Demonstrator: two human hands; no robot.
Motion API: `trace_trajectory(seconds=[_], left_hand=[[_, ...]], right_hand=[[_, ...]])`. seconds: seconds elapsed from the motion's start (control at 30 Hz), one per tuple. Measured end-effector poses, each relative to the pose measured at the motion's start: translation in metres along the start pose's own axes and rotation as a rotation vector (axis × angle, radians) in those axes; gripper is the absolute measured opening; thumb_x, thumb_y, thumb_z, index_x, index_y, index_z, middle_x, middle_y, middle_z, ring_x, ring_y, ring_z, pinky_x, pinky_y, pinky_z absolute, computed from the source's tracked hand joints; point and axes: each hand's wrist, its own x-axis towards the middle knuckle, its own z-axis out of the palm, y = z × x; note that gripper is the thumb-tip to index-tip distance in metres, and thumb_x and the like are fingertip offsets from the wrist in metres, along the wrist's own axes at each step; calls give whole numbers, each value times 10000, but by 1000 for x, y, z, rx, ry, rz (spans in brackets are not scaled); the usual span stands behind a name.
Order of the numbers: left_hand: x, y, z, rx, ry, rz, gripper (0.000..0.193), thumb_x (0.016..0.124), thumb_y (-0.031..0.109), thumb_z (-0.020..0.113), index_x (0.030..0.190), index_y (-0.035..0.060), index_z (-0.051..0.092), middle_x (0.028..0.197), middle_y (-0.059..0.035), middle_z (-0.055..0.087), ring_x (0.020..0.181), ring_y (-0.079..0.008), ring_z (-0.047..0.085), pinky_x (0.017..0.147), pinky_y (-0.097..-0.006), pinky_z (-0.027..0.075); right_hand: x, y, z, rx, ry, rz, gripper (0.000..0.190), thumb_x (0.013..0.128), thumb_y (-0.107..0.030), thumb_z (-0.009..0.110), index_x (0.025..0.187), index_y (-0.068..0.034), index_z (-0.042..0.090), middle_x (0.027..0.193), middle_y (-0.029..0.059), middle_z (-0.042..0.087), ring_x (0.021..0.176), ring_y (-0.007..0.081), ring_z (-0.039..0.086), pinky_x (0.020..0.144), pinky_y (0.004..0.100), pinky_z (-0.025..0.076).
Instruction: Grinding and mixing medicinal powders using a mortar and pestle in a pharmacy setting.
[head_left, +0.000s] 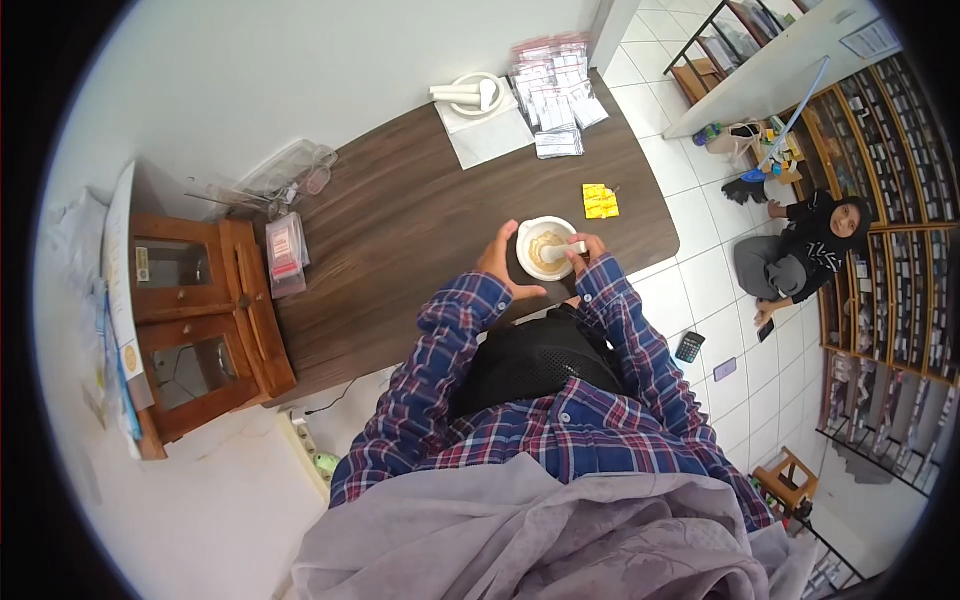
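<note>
A white mortar (525, 261) stands on the dark wood-grain table (397, 225) in front of me, with a pale tan paste (538, 246) spread over its inside. My right hand (591, 249) grips the end of a white pestle (559, 252), whose head rests in the paste. On the mortar's other side is my left hand (501, 262), thumb and fingers spread apart and nothing held; whether it touches the rim I cannot tell. Small yellow packets (600, 201) lie beyond the mortar, towards the table's right end.
A second mortar (455, 109) with pestles sits on white paper (491, 135) by the wall, beside piled printed plastic bags (555, 90). A wooden cabinet (232, 315) stands left. A person (795, 247) sits on the floor at right, near a calculator (691, 346) and shelves (900, 277).
</note>
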Motion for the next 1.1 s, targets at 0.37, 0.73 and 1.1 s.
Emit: trace_trajectory(seconds=[0.37,0.73,1.1], left_hand=[[-4,-37,32,412,-18,-24,981,485,267,763,1255,39,200,1189,-166,403,1070,-290,435,908,-368,312],[-3,-40,39,452,62,124,978,485,290,750,1255,31,204,1153,-161,438,1030,-279,468,900,-371,303],[0,-36,35,449,23,91,987,475,294,766,1247,31,211,1159,-164,428,1040,-271,463,914,-366,289]], right_hand=[[-16,48,32,525,-18,-222,202,743,67,430,894,-66,446,954,99,530,876,209,522,781,267,408],[-5,4,34,107,138,-130,198,715,85,400,845,-62,425,944,90,534,893,204,515,776,274,408],[8,11,31,294,88,-47,50,825,-54,380,846,-87,411,953,68,536,837,183,521,742,267,414]])
